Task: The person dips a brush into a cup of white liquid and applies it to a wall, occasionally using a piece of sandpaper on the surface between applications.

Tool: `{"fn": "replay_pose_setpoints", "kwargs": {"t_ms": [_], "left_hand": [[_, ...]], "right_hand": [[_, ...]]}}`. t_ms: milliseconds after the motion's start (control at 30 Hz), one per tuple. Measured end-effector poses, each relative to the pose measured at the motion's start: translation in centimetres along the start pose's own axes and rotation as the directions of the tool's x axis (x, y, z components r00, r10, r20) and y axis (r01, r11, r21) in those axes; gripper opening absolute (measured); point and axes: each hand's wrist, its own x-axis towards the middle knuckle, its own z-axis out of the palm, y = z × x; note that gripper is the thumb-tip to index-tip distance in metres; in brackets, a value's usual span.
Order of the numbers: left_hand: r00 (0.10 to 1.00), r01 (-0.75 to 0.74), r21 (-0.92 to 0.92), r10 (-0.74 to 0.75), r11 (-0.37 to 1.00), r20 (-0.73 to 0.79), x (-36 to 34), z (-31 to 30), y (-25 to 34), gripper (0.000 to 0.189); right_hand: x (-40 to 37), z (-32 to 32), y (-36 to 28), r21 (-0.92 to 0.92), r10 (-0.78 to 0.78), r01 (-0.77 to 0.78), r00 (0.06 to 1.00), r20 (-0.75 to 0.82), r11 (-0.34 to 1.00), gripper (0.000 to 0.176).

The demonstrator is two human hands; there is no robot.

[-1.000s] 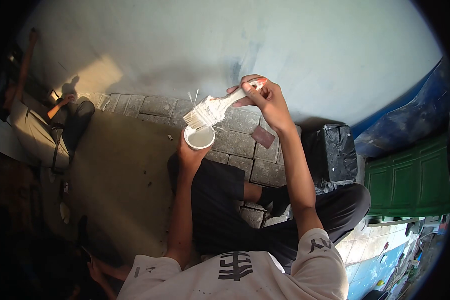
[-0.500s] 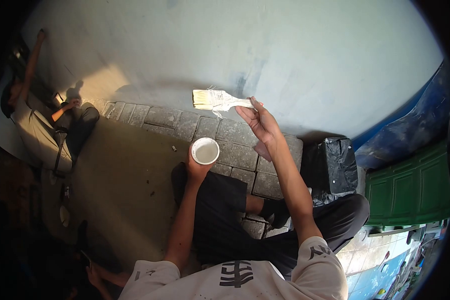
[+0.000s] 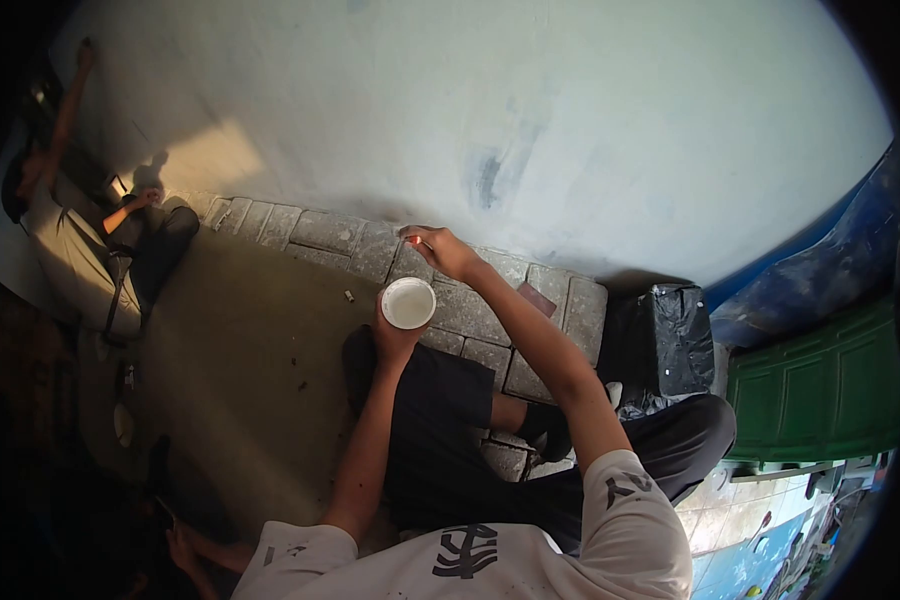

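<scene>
My left hand [image 3: 398, 342] is wrapped round a white cup [image 3: 409, 303], held upright above the paving with its mouth facing me. A pale layer shows inside the cup. Just above and slightly right of it, my right hand [image 3: 444, 252] is closed on a paintbrush, of which only the red handle end [image 3: 413, 240] peeks out by the fingers. The hand hides the brush's bristles and most of its handle. Beyond my hands rises a pale wall [image 3: 620, 140] with a grey, darker patch [image 3: 487, 178].
Grey paving blocks [image 3: 470, 312] run along the wall's foot. At the left another person [image 3: 90, 250] sits with one arm raised to the wall; a further person's hand [image 3: 182, 545] shows at bottom left. A black wrapped box [image 3: 682, 340] and green panel [image 3: 820, 390] stand right.
My right hand has come left and down from before the wall to beside the cup, turning the brush so its bristles are out of sight. My left hand and the cup stay almost in place.
</scene>
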Motion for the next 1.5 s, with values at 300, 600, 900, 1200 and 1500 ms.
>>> {"fn": "replay_pose_setpoints", "kwargs": {"t_ms": [300,600,900,1200,1500], "left_hand": [[0.998,0.051,0.036,-0.052,0.998,0.026,-0.2,-0.1,0.1,0.079],[0.999,0.045,0.084,-0.043,0.995,-0.020,-0.9,-0.2,-1.0,0.082],[0.999,-0.027,0.155,0.032,0.988,-0.030,-1.3,-0.5,-0.6,0.085],[0.995,0.000,0.122,0.012,0.992,-0.097,-1.5,-0.6,-1.2,0.088],[0.993,-0.016,0.153,0.034,0.988,-0.115,-1.5,-0.5,-1.8,0.087]], "right_hand": [[4.1,2.5,-0.9,-0.170,0.133,-0.142,0.989,-0.063,0.975,0.017],[2.2,5.0,-2.9,-0.413,-0.190,0.150,0.980,-0.058,0.898,0.029],[1.7,0.2,0.2,-0.278,0.041,0.016,0.979,0.198,0.960,0.027],[-1.3,1.5,2.8,-0.388,0.100,0.032,0.944,0.315,0.921,0.030],[-1.9,1.1,2.1,-0.450,-0.242,0.258,0.966,0.093,0.855,0.030]]}}
